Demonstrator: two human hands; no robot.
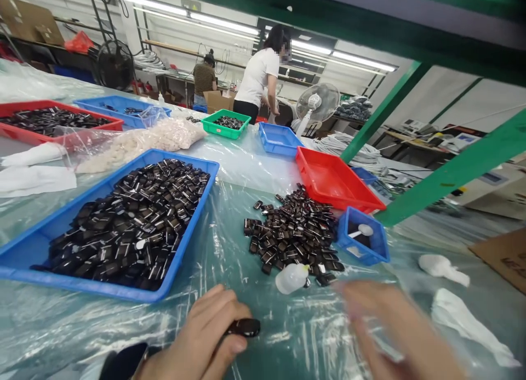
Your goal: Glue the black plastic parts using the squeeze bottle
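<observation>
My left hand (205, 336) is closed in a pinch on a small glossy black part (244, 327) just above the plastic-covered table (287, 336). My right hand (394, 328) is smeared by motion at the lower right, so its fingers are unclear. It hovers near a small white squeeze bottle (291, 277) lying on its side. Behind the bottle lies a loose pile of black parts (293, 234). To the left, a big blue tray (41, 243) is filled with the same black parts.
A small blue bin (364, 243) holds a white item; an empty red tray (335, 180) sits behind it. White cloths (441, 265) lie at right. Further trays, a bag of pale pieces (139, 141), a fan (316, 103) and two people stand at the back.
</observation>
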